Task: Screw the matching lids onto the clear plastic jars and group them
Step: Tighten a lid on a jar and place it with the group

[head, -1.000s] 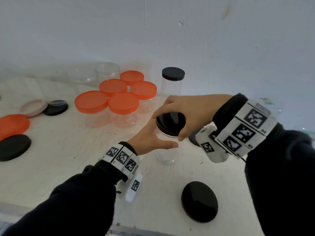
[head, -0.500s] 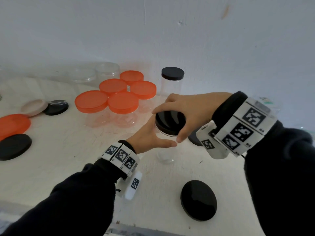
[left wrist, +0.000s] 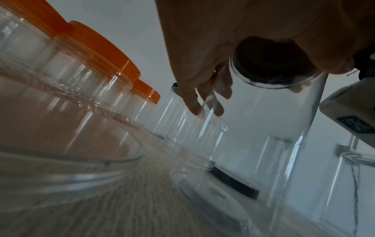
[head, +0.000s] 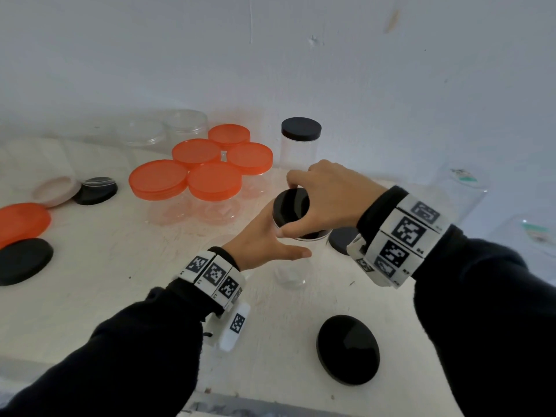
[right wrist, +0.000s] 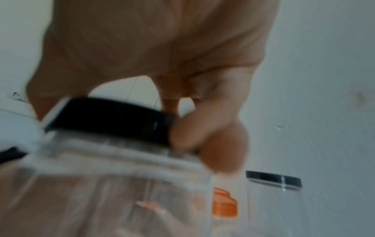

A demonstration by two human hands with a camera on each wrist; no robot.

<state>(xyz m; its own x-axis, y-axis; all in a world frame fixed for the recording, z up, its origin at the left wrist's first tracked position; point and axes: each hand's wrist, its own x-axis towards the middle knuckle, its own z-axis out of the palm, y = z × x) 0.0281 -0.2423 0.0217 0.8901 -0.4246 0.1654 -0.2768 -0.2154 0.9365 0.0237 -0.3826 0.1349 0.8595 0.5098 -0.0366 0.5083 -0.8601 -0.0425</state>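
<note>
Clear jar, mid-table: left hand cupping its wall, right hand clasping black lid on its mouth; risk: cross-threading if tilted, or the light jar spinning or tipping.

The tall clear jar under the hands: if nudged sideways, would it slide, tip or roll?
The tall clear jar looks empty and thin-walled, so probably light and easily pushed. It is tall for its base, so likely to tip before sliding far. Tipped, its round body would probably roll. The left hand bracing it while the right hand grips the black lid suggests that.
</note>
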